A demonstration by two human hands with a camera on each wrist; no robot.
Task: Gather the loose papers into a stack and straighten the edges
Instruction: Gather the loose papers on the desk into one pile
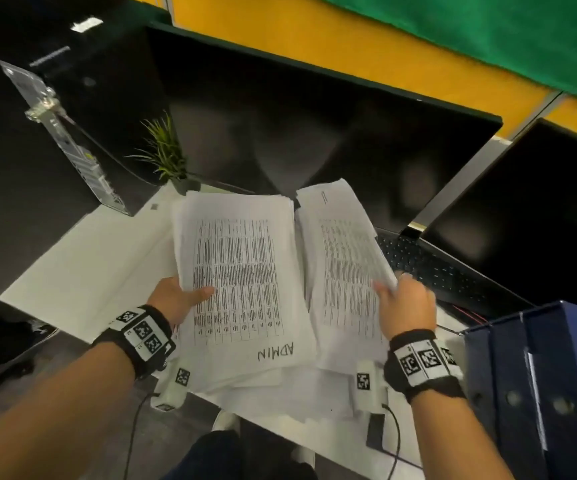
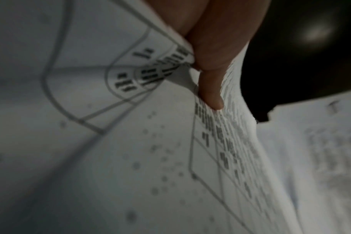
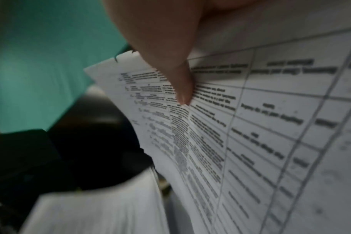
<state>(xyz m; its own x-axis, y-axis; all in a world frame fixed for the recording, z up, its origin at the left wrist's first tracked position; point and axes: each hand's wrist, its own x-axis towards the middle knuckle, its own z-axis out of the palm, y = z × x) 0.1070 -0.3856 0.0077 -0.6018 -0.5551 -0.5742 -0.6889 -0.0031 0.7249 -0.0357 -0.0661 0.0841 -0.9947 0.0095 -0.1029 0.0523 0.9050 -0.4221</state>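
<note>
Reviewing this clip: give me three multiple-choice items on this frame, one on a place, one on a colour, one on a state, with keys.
1. Where is the potted plant?
A. left of the monitor
B. on the keyboard
C. on the binders
2. What colour are the binders?
A. red
B. blue
C. white
3. What is the right hand doing?
A. hanging idle
B. pressing keys
C. gripping a sheaf of papers

Answers: 1 A, it stands by the screen's left edge. 2 B, dark blue spines. 3 C, thumb and fingers pinch the sheaf; the left hand holds the other sheaf.
</note>
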